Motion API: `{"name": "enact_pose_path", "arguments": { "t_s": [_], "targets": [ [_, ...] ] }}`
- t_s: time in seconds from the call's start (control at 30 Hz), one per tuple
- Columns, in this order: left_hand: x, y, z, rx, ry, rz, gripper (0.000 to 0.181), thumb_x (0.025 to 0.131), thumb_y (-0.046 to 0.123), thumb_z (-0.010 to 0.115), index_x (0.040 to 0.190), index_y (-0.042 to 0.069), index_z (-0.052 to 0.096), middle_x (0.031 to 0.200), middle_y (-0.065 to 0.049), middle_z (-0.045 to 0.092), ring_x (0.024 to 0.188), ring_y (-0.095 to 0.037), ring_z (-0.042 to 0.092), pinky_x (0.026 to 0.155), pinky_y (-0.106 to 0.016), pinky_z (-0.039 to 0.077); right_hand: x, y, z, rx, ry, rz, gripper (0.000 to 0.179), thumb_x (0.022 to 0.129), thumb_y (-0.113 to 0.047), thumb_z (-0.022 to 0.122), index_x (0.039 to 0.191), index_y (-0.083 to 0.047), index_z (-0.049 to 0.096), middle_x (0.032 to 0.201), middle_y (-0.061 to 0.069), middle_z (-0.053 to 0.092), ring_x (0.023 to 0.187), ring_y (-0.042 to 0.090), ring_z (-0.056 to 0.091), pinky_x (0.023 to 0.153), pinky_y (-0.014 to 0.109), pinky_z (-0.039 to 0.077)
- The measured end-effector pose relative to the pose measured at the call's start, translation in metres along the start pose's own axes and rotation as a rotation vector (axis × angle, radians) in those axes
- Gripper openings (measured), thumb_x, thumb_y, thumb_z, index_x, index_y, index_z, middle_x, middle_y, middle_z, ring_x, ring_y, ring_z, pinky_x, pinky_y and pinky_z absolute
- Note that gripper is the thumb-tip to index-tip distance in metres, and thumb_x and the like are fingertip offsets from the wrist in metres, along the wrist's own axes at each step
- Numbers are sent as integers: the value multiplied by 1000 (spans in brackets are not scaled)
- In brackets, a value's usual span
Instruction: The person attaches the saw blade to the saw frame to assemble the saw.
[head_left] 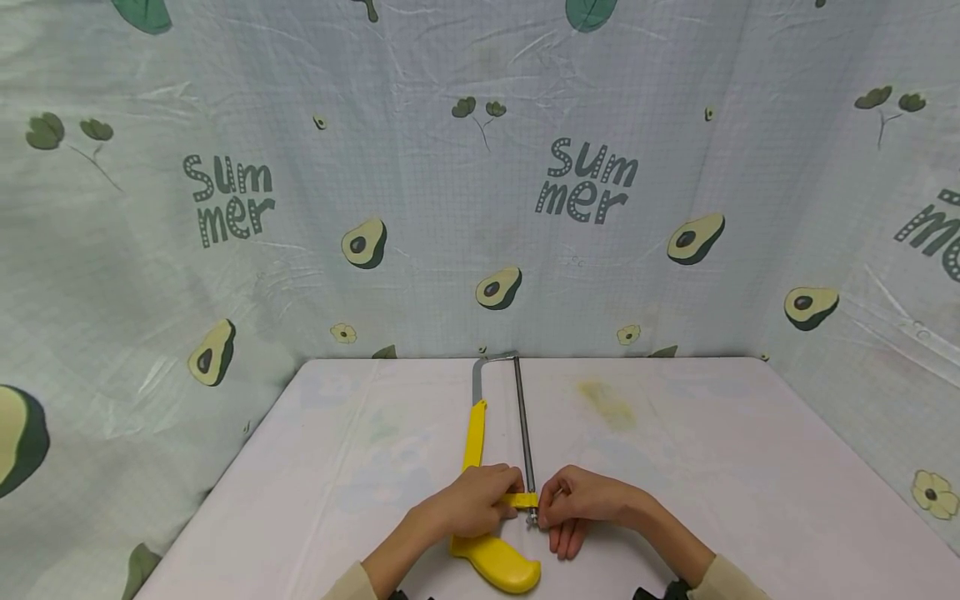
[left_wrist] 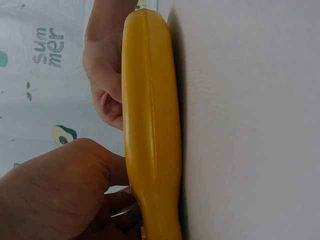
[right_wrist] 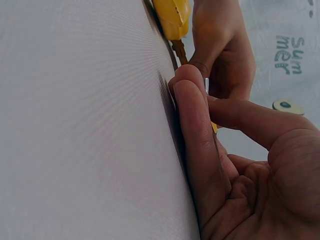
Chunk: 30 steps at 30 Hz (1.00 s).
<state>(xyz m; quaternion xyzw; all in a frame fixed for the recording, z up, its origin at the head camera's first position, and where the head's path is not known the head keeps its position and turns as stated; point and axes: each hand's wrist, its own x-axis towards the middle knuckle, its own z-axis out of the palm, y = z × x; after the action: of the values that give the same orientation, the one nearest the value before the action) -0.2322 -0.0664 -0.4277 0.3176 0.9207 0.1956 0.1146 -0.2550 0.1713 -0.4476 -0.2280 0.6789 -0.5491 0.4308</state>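
A hacksaw (head_left: 476, 437) with a yellow handle (head_left: 498, 568) lies on the table, handle toward me, its grey front end pointing away. My left hand (head_left: 483, 500) holds the saw's yellow frame just ahead of the handle, fingers at the short crosspiece (head_left: 521, 500). Along the right side runs the dark blade (head_left: 523, 417), ending near me in a small metal wing nut (head_left: 532, 519). My right hand (head_left: 581, 500) pinches at that nut with thumb and forefinger. In the right wrist view, the right fingers (right_wrist: 197, 125) hide the nut. The yellow handle (left_wrist: 150, 110) fills the middle of the left wrist view.
The table has a pale cover (head_left: 337, 467) with a yellowish stain (head_left: 607, 404) right of the saw. A curtain (head_left: 420, 167) printed with avocados and lettering hangs behind the table's back edge and along both sides.
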Motion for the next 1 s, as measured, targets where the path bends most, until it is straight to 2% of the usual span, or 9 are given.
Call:
{"name": "enact_pose_path", "arguments": {
  "t_s": [0.37,1.0],
  "targets": [
    [0,-2,2,9,6,20,11,99,20,69,107,20,61,95,12,59,83,-2,51,84,-21,49,0,0,0,-1,-5,2,16,96,-12,65,101,2,70,73,4,75,61,8,73,57,24,58],
    [0,-2,2,2,3,15,11,100,21,69,107,21,62,96,12,60,83,-2,51,84,-21,48,0,2,-1,2,-10,-2,15,96,-11,65,100,3,69,74,5,75,61,9,73,58,24,59]
  ]
}}
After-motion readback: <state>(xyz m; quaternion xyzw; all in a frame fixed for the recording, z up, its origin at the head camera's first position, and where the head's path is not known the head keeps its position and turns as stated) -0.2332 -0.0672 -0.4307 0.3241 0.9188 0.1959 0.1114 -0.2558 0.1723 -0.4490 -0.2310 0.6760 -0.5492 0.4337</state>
